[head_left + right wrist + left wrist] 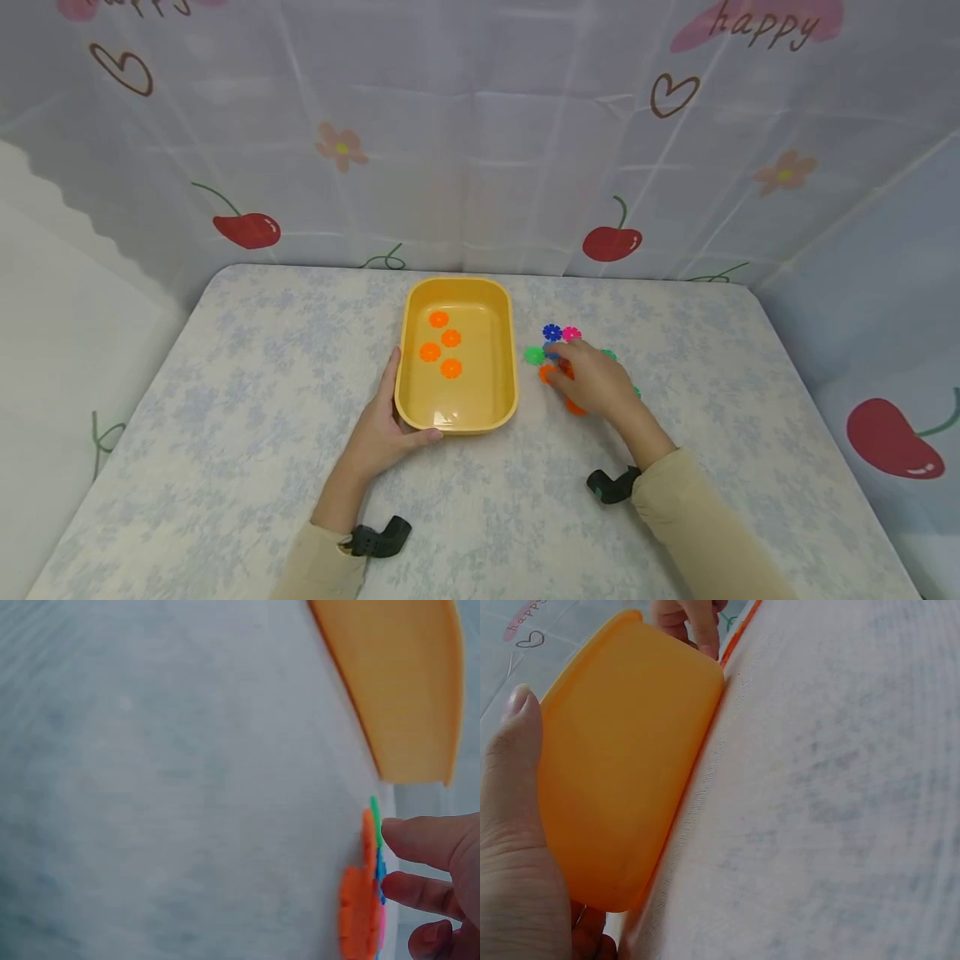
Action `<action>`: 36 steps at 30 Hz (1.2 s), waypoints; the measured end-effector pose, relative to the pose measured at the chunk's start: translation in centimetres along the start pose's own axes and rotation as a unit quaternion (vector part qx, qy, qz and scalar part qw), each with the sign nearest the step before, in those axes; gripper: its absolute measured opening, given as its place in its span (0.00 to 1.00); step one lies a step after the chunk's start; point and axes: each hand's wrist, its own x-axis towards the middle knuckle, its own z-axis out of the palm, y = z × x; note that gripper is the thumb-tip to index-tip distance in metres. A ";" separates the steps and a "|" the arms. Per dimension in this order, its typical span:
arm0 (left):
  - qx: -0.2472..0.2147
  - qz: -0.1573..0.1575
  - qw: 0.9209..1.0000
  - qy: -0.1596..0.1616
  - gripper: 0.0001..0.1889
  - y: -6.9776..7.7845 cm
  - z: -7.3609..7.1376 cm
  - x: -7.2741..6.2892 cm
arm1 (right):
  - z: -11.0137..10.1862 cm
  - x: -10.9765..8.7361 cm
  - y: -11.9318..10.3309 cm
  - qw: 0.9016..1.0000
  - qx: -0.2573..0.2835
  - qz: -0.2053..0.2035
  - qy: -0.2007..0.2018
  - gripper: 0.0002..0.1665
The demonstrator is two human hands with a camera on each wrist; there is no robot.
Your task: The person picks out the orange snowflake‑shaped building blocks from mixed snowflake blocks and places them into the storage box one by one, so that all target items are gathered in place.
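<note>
White cloth printed with cherries, hearts and flowers (pixel 465 167) hangs behind a pale blue-mottled surface (pixel 225 400). On the right hand (pixel 596 379), the fingers are loosely bent, thumb and forefinger parted with a gap between their tips; whether they touch a piece I cannot tell. Close around them lie small discs: dark blue (pixel 552 332), pink (pixel 572 333), green (pixel 534 356) and orange (pixel 576 407). The left hand (pixel 381 433) grips the yellow tray (pixel 483 358) at its near left corner, thumb along the near end. Inside, four orange discs (pixel 451 368) lie apart, toward the left. Beige sleeves (pixel 705 525) and black wrist devices (pixel 612 487) sit farther back.
</note>
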 end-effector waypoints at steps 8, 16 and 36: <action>-0.002 0.001 1.000 -0.001 0.71 0.0 0.0 0.0 | 1.3 -0.2 0.9 1.000 0.001 -0.018 0.011 0.17; 0.001 0.003 1.000 -0.001 0.70 -0.2 0.0 0.0 | 1.2 -0.2 1.3 0.999 0.044 -0.018 -0.005 0.17; -0.004 0.004 1.000 0.000 0.71 0.0 0.0 0.0 | -1.1 1.0 -0.7 0.955 0.286 -0.070 0.012 0.15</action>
